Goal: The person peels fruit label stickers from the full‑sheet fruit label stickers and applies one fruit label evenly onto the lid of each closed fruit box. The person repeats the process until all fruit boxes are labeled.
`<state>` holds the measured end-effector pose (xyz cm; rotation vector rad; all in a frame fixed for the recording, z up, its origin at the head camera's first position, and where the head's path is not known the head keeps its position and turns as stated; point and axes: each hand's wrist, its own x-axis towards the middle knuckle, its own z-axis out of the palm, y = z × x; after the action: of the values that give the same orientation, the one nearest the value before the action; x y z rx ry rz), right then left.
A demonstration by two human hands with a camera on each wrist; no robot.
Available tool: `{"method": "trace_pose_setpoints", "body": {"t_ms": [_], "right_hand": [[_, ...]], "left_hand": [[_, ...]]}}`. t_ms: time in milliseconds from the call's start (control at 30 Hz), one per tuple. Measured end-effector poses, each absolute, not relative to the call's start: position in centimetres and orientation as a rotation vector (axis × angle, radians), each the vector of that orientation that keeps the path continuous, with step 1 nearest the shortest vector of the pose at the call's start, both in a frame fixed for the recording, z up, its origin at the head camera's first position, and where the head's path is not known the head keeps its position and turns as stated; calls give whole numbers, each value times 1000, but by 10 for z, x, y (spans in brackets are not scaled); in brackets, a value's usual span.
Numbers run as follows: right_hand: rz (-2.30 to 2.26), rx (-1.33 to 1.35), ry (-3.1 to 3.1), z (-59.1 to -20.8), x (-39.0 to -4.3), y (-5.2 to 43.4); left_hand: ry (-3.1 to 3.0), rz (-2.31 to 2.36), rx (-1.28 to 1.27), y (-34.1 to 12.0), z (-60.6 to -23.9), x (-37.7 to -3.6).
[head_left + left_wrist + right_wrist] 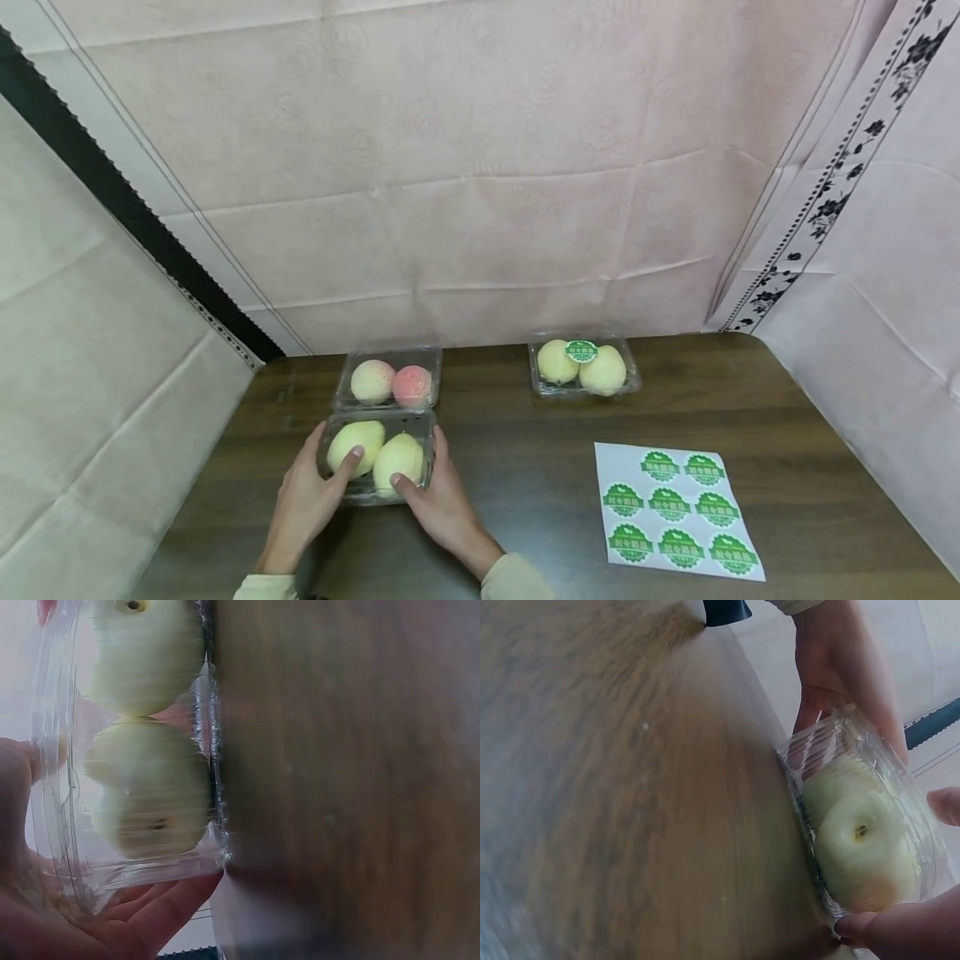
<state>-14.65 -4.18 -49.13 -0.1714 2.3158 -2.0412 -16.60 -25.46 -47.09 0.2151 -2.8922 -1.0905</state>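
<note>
Clear plastic clamshell with two pale yellow-green fruits, near table edge, clasped from both sides: left hand curled round left wall, thumb on lid; right hand likewise, thumb atop, fingers seemingly behind. Beyond, touching: second box of pinkish peaches. Farther right: sticker sheet, labelled box.

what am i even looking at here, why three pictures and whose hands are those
No machine here: a person wears three cameras. The wide picture is from the head; the two blurry close-ups are from the wrists. The left hand and right hand grip a clear box of two yellow fruits on a dark wooden table. Behind it sits a box of two pinkish fruits, further right a stickered box, and near the front a sheet of green stickers.
</note>
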Motion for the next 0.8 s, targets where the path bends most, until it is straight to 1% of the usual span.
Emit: {"method": "trace_pose_setpoints", "body": {"t_ms": [433,800], "right_hand": [[-2056,-182,2278,-485,-146,-43],[-2027,-176,2288,-482,-142,-37]], "left_hand": [[-2892,-1066,214,-251,-469,-166],[-2881,-1059,201,-240,-463,-159]]}}
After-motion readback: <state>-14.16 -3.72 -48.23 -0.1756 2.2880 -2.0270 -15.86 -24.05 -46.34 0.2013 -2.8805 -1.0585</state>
